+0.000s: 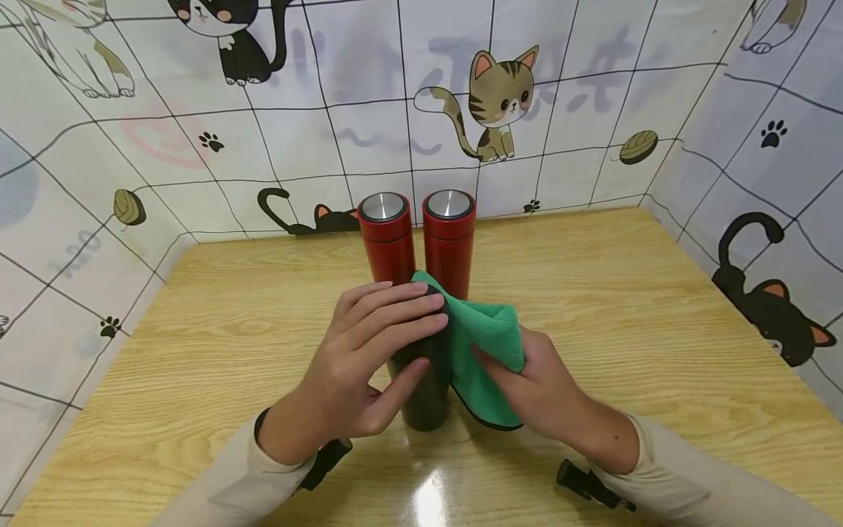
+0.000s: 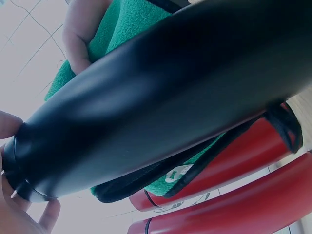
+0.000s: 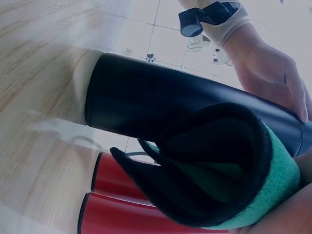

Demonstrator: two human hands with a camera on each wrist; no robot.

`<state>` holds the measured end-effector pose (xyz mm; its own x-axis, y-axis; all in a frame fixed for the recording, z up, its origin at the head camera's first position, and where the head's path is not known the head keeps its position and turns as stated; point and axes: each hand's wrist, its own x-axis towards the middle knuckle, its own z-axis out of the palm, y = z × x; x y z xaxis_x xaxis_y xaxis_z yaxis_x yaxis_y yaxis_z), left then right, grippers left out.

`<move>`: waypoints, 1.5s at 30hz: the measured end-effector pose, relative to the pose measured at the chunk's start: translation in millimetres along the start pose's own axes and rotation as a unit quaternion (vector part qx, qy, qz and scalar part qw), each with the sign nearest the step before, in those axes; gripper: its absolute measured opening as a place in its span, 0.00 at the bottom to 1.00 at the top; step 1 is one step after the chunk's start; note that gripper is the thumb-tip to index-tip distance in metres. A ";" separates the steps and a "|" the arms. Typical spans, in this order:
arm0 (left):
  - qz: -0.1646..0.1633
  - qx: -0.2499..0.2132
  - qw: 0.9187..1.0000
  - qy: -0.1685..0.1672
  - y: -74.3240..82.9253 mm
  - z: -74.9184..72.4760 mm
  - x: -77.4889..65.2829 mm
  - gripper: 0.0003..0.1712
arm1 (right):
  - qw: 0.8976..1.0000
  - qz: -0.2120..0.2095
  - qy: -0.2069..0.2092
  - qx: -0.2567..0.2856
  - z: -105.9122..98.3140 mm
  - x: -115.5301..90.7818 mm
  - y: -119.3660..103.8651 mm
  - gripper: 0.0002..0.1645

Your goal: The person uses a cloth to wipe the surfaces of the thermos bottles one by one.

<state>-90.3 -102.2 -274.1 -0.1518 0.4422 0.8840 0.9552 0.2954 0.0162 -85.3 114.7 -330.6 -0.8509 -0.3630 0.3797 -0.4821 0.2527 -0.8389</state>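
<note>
A black thermos bottle (image 1: 426,388) stands upright on the table, in front of two red thermos bottles. My left hand (image 1: 369,359) grips it round the top, fingers over the lid end and thumb on the near side; the left wrist view shows fingertips at the lid seam of the black bottle (image 2: 161,102). My right hand (image 1: 540,380) holds a green cloth (image 1: 490,351) with a black edge against the bottle's right side. In the right wrist view the cloth (image 3: 282,175) curls loosely beside the bottle (image 3: 180,97). The lid is mostly hidden under my left hand.
Two red thermos bottles with silver-topped lids, one on the left (image 1: 387,241) and one on the right (image 1: 450,241), stand side by side behind the black one. The wooden table (image 1: 230,344) meets cat-patterned walls (image 1: 369,139) at the back and sides.
</note>
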 end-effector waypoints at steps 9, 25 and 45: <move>0.017 -0.024 1.000 -0.008 -1.0 -2.2 2.5 0.16 | 1.000 -0.006 0.016 -0.002 0.2 -1.2 -1.1 0.22; 0.004 -0.004 1.000 -0.003 1.0 -5.8 -4.6 0.16 | 1.000 -0.007 -0.015 0.011 4.8 0.5 0.4 0.23; 0.002 -0.009 1.000 -0.006 -3.6 -2.1 -4.1 0.17 | 0.999 0.012 -0.047 -0.023 3.9 -0.7 2.8 0.24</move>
<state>-92.6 -106.8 -276.8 -0.1505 0.4542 0.8781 0.9604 0.2779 0.0209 -85.3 112.1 -334.8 -0.8406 -0.4374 0.3194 -0.4723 0.3033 -0.8276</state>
